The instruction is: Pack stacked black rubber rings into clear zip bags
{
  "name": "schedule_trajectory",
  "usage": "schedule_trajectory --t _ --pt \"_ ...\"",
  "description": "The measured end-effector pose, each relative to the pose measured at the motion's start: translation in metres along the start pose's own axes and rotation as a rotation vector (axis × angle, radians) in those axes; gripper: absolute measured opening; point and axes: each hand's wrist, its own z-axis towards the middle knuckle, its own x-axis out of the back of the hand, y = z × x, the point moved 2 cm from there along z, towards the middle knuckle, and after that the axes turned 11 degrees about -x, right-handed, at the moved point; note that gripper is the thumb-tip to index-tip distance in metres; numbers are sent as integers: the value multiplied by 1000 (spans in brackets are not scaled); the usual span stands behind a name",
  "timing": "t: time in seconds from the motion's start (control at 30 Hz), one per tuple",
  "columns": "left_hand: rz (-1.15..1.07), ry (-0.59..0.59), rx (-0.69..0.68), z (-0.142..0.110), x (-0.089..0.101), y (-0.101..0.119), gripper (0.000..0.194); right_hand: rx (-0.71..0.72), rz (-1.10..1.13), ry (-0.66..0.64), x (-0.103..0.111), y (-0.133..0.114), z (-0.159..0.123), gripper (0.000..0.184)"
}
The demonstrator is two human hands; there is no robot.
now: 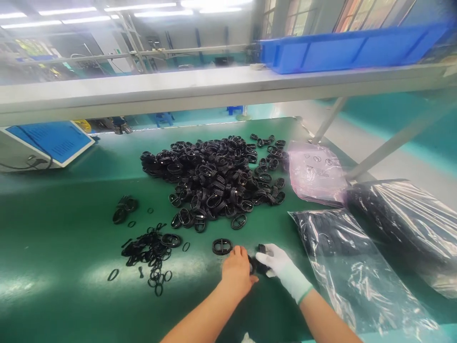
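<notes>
My right hand (280, 267), in a white glove, is closed round a black coil (262, 248) that looks like wound cable, partly hidden by the fingers. Bare and close beside it, my left hand (237, 272) has its fingers bent around a dark coil (252, 265), mostly covered by the hand. Just beyond the left fingers a single oval coil (222, 246) with a bar across its middle lies flat. A big heap of similar coils (217, 176) rises behind both hands.
To the left lie loose black rubber bands (148, 250) and a small group of coils (124, 208). Filled clear plastic bags (364, 267) and a pinkish bag (316, 171) lie right. A raised shelf (160, 90) carrying a blue bin (350, 50) spans the back of the green table (71, 238).
</notes>
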Motion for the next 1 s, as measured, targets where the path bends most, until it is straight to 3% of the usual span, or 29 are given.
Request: schedule_trajectory --t 0.17,0.33,0.53,0.7,0.83,1.0 --pt "-170 64 10 4 -11 -11 70 68 -113 126 -5 -5 2 47" --pt "-588 181 -115 -10 -16 -27 77 20 -80 -59 -13 -3 9 52" --pt "-715 166 -106 -3 -25 -30 78 73 -95 -116 -14 -13 1 47" --pt "-678 185 -164 4 -29 -32 78 76 -152 -104 -16 -16 -4 48" --pt "-547 211 -193 3 -32 -29 78 73 -295 43 -24 -11 0 52" --pt "-185 251 -198 -3 1 -43 66 62 -395 133 -30 -4 6 60"
